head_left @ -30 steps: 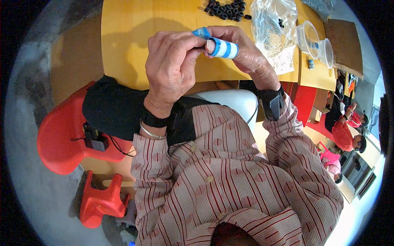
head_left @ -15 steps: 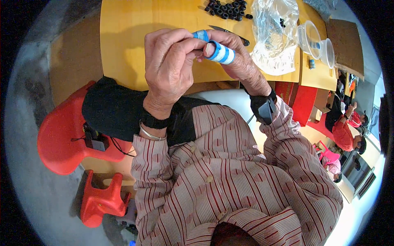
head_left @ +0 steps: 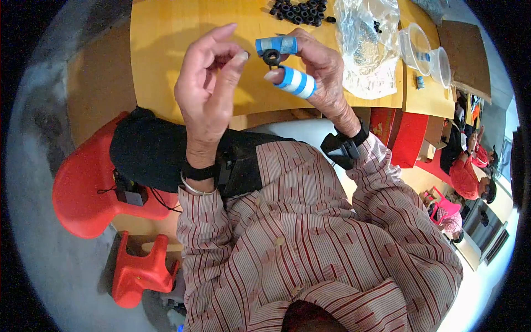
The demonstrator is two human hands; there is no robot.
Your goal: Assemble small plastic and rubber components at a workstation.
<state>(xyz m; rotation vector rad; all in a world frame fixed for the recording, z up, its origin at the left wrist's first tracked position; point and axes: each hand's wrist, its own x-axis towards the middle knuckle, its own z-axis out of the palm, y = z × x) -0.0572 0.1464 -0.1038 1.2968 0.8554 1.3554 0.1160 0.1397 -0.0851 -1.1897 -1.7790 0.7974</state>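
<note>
black ring (head_left: 271, 56) partly hidden by right hand (head_left: 318, 66) fingertips.

A small black ring (head_left: 271, 56), round with an open hole in its middle, was pinched upright between two fingertips of the right hand (head_left: 315, 69), its hole facing the camera. It sat just below the thumb, which was wrapped in blue tape, and just above the forefinger, wrapped in blue-and-white striped tape. The left hand's (head_left: 207, 91) fingertips stood near it, slightly apart, touching nothing.
</note>
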